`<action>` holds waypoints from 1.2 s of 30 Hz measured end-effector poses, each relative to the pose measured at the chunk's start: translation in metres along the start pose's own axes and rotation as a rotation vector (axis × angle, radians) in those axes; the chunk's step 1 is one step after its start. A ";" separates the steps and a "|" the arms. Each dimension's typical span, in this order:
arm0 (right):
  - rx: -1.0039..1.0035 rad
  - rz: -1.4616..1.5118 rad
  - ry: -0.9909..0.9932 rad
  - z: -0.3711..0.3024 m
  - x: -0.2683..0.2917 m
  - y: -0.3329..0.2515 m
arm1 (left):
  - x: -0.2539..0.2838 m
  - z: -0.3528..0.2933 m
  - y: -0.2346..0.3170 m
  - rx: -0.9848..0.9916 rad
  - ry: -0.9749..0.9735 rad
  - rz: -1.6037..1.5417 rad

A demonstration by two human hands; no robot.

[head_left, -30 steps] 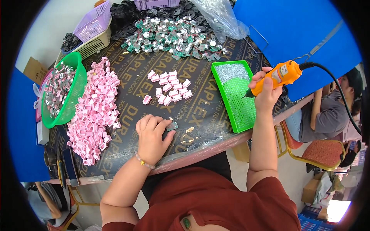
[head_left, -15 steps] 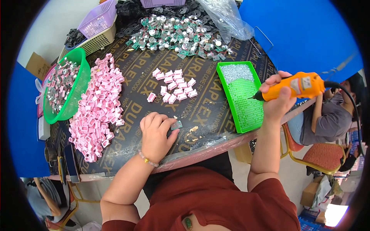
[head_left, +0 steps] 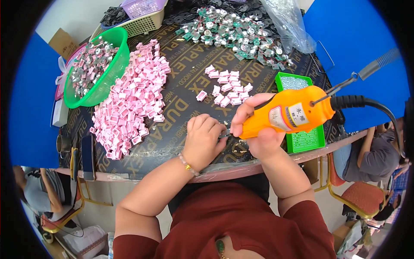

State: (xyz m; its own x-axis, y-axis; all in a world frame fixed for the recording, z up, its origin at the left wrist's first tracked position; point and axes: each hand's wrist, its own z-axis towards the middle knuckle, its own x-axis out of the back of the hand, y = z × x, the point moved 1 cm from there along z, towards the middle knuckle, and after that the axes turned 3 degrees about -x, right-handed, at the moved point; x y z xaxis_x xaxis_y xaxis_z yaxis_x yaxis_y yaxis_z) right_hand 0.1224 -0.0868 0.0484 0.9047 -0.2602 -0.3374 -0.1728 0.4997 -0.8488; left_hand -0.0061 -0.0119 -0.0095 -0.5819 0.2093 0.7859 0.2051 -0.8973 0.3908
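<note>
My right hand (head_left: pixel 266 144) is wrapped round an orange electric screwdriver (head_left: pixel 282 113), whose cable runs off to the right. Its tip points left, to the fingers of my left hand (head_left: pixel 202 139), and is partly hidden by my right fingers. Resting on the dark table, my left hand pinches a small dark and clear part (head_left: pixel 224 134) between thumb and fingers. Whether the tip touches that part I cannot tell. Beyond the hands lies a small group of pink plastic housings (head_left: pixel 228 87). Partly behind the screwdriver is a green tray (head_left: pixel 320 138) holding small silver screws (head_left: pixel 297 81).
To the left spreads a large heap of pink housings (head_left: pixel 129 103), beside a green basket (head_left: pixel 123 54) of assembled parts. Small green-and-silver parts (head_left: pixel 235 34) are piled at the back. A phone (head_left: pixel 88 157) lies near the left edge. A spring hanger (head_left: pixel 375 67) holds the screwdriver's top.
My right hand has brought the screwdriver left from over the green tray to the part at my left fingertips. The whole view has shifted, with the table contents appearing farther right and higher.
</note>
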 end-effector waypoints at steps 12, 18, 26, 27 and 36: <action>0.017 0.191 -0.063 -0.002 0.001 0.014 | -0.001 -0.001 -0.002 0.006 -0.015 -0.018; -0.053 -0.012 -0.058 0.001 -0.007 0.013 | -0.003 -0.001 -0.003 -0.019 0.030 0.023; -0.015 -0.104 -0.090 0.000 -0.015 0.018 | -0.003 -0.004 -0.002 -0.051 0.056 0.087; -0.053 -0.048 -0.077 0.001 -0.014 0.016 | -0.003 -0.003 0.000 -0.070 0.090 0.107; 0.200 0.036 0.022 -0.012 0.033 -0.050 | 0.119 0.036 -0.054 0.308 0.231 0.328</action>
State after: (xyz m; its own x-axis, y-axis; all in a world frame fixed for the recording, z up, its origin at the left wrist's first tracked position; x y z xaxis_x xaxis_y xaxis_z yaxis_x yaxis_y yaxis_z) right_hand 0.1561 -0.1299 0.0752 0.8901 -0.2565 -0.3767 -0.1216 0.6628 -0.7388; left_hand -0.0578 0.0754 0.0798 -0.5995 -0.1873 0.7782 0.6086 -0.7381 0.2912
